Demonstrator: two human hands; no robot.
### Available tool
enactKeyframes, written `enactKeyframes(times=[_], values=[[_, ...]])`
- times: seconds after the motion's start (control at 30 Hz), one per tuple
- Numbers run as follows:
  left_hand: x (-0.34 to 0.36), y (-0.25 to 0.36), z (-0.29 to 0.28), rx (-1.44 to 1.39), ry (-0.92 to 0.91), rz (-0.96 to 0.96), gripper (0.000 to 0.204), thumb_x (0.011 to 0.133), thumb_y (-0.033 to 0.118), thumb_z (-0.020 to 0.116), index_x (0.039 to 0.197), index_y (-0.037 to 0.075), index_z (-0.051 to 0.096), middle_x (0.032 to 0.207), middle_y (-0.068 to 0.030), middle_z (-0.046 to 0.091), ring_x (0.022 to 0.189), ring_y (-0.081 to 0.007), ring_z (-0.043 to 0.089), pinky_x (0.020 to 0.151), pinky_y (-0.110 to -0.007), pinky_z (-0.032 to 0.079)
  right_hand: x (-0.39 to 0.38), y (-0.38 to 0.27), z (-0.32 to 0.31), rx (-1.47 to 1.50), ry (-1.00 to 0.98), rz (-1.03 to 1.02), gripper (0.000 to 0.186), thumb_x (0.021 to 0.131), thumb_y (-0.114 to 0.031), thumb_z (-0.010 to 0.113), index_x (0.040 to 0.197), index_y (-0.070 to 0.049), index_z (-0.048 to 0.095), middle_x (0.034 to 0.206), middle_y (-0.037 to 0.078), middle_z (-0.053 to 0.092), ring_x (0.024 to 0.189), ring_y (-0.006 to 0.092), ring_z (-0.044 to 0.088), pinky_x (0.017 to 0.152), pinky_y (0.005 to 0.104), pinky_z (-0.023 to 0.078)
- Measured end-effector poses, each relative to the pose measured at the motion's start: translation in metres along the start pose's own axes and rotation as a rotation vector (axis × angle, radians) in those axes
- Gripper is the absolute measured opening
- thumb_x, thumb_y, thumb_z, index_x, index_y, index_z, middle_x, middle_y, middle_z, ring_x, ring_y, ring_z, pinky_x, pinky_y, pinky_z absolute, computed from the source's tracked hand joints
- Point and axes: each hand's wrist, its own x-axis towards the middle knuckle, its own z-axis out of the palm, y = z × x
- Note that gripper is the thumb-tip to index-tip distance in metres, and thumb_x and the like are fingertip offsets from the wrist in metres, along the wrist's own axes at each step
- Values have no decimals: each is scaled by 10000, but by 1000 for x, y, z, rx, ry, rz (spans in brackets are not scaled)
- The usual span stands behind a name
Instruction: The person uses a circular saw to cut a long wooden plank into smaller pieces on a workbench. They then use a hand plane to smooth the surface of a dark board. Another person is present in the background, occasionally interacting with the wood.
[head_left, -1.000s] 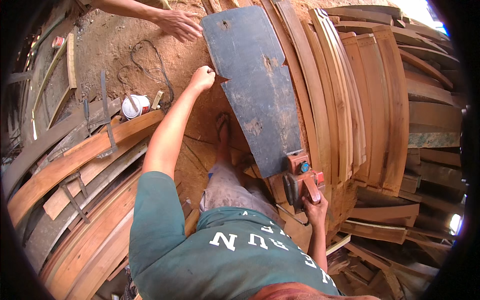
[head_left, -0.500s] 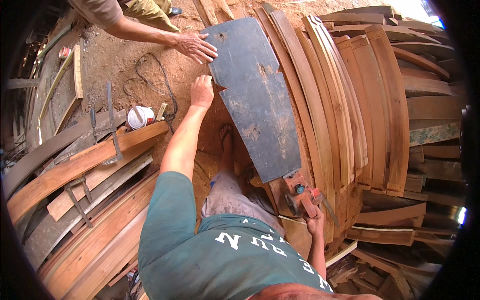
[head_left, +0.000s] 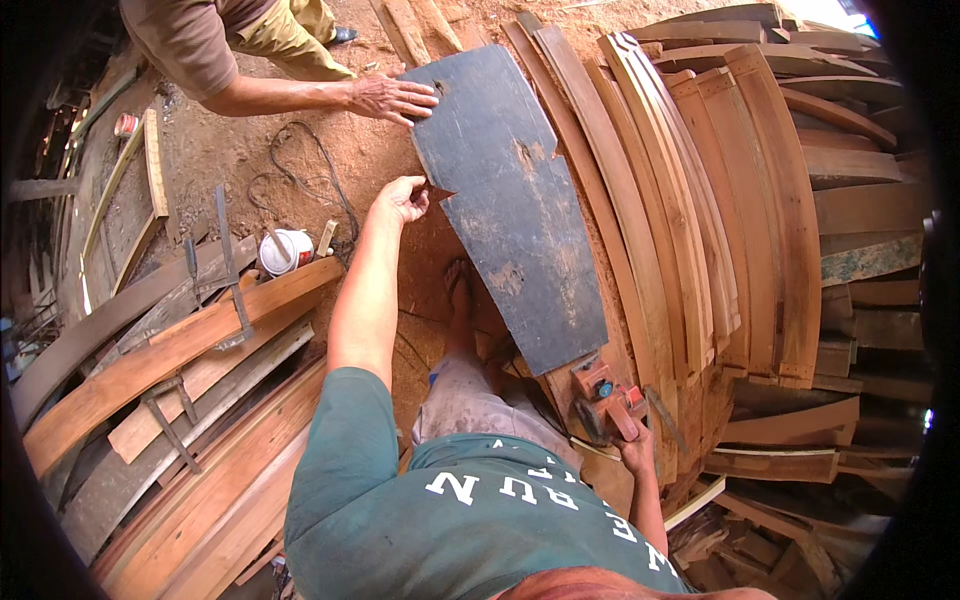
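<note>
A dark grey-black board (head_left: 510, 200), scuffed and with a notch in each long edge, lies lengthwise in front of me. At its left notch is my left hand (head_left: 405, 198), thumb and fingers pinched together; whether they grip anything is too small to see. My right hand (head_left: 635, 450) is wrapped round the rear handle of a dusty red power tool (head_left: 607, 395) with a blue knob. The tool sits at the board's near right corner, and its underside is hidden. Another person's hand (head_left: 395, 98) lies flat on the board's far left edge.
Curved wooden planks (head_left: 690, 200) stand stacked close along the right. More planks (head_left: 180, 330) are piled at left, with metal clamps (head_left: 232, 270) on them. A white bucket (head_left: 287, 250) and a black cable (head_left: 320, 165) lie beyond, on sawdust-covered ground. My bare leg stands beside the board.
My left hand has turned and drawn slightly back toward me along the board's left edge. The other person has leaned further into view. The power tool stays at the board's near end.
</note>
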Motion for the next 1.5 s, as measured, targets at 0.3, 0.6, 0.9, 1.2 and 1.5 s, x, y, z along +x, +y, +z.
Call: enactKeyframes(times=[0.3,0.6,0.9,1.2,1.5], values=[[12,-7,-7,-211,-73,-112,105,980,133,655,903,63,656,822,-33,642,621,-151,571,561,-275,530,5,8,-2,-98,-9,-21,412,737,66,820,1125,-8,703,1060,53,752,994,176,701,914,338,551],[-46,-54,14,952,391,1226,203,944,142,724,1086,-3,719,1048,-179,699,1038,-384,654,928,-453,520,3,4,-3,-167,3,61,395,728,-4,850,1090,-10,693,1024,82,745,987,211,700,903,368,551],[-47,-29,6,1265,324,1537,155,901,57,706,1052,42,674,1047,-124,668,1008,-374,615,903,-474,510,1,-117,-34,-930,-124,156,578,771,-294,794,1317,-155,664,1339,225,648,1225,425,627,1028,490,528],[-31,-23,9,1002,119,877,192,936,164,669,937,-28,688,910,-188,717,852,-307,682,804,-414,531,26,-77,-22,-489,-233,188,594,789,-143,818,1343,-63,620,1271,201,689,1155,350,681,1009,420,542],[-28,-13,-16,1513,160,1447,258,915,113,662,1130,-25,702,1176,-272,689,1150,-457,621,1011,-512,491,26,-115,-6,-400,-96,248,547,849,-114,754,1356,6,586,1274,234,690,1185,367,672,1015,431,534]])
